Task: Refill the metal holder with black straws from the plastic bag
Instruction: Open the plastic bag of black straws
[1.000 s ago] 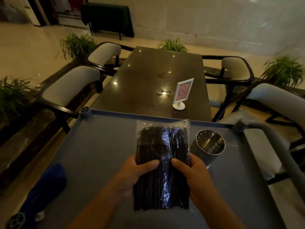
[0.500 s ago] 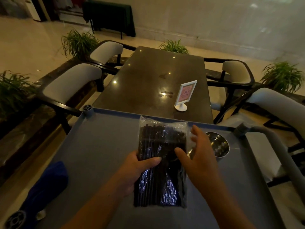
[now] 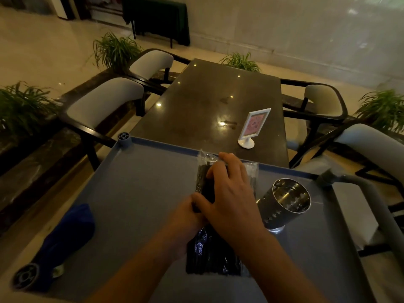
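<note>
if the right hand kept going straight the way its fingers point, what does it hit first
Likely the far rim of the grey cart tray, just past the open end of the plastic bag under the right hand; depth is hard to judge.

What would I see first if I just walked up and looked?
Two hands in the middle: the left hand holds a plastic bag of black straws above a grey cart tray, and the right hand reaches over its top. Just right stands a shiny, empty metal holder.
</note>
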